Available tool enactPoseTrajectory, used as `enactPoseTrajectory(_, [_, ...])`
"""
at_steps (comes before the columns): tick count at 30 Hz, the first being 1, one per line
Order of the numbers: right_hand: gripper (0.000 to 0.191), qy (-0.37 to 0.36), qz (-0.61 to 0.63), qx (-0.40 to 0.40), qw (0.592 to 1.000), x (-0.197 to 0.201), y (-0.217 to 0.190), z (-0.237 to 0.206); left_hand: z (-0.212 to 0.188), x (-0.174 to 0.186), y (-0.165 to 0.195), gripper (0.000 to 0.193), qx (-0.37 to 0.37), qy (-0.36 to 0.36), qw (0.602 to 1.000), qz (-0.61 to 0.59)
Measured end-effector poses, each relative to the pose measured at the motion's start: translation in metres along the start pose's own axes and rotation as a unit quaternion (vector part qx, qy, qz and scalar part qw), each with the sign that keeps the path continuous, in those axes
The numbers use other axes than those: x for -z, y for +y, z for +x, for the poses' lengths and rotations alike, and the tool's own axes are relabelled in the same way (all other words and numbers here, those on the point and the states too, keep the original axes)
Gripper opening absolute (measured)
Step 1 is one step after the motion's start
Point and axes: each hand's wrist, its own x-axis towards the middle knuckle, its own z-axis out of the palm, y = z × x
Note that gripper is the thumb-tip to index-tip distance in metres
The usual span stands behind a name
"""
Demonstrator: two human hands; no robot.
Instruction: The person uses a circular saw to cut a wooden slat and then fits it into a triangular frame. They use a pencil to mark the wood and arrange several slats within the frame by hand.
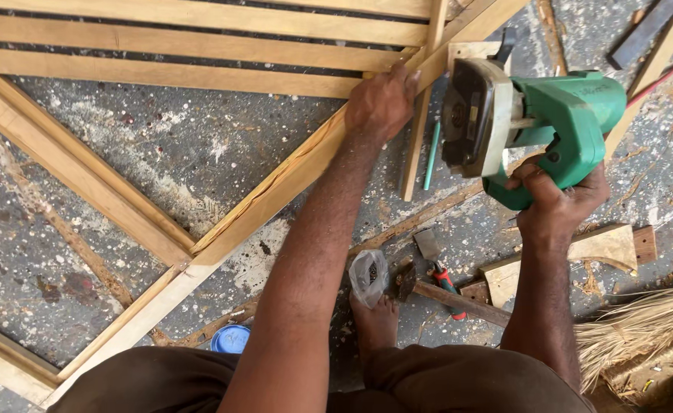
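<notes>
Nearest to you, at the bottom edge, your brown-clad knees frame a bare foot (376, 325) set on the speckled concrete floor (160, 153). Just beside the foot lie a small clear plastic bag (368, 275) with dark bits inside, a hammer (443, 294) with a wooden handle, a red-handled chisel (437, 268) and, to the left, a blue round lid (230, 338). To the right rest pale wood offcuts (596, 248) and a bundle of straw-coloured fibres (635, 329). Further out, your right hand (558, 203) is wrapped tight around the handle of a green electric power tool (535, 122), fingers curled under the grip, the tool's metal base facing left and held above the floor. Your left hand (382, 99) presses flat, fingers bent over the edge, on the long diagonal rail (275, 195) of a pale wooden frame (183, 53); it pinches nothing but bears down on the wood. A thin loose slat (421, 130) and a green pencil (431, 157) lie between hand and tool. Farthest away, the frame's horizontal slats span the top.
</notes>
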Motion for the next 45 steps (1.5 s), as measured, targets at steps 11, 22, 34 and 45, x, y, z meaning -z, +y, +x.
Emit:
enactPoseTrajectory(11, [0.049, 0.004, 0.042, -0.065, 0.997, -0.039, 0.043, -0.009, 0.018, -0.028, -0.054, 0.044, -0.081, 0.118, 0.99, -0.016])
enactPoseTrajectory(22, [0.043, -0.028, -0.041, 0.035, 0.998, -0.065, 0.086, -0.029, 0.026, -0.043, -0.081, 0.048, -0.076, 0.119, 0.989, -0.047])
enactPoseTrajectory(34, [0.029, -0.016, -0.024, 0.022, 0.999, -0.066, 0.107, -0.033, 0.031, -0.046, -0.087, 0.051, -0.06, 0.109, 0.991, -0.051])
enactPoseTrajectory(45, [0.038, 0.004, -0.041, 0.015, 0.999, -0.073, 0.099, -0.03, 0.036, -0.058, -0.085, 0.049, -0.074, 0.147, 0.986, -0.019])
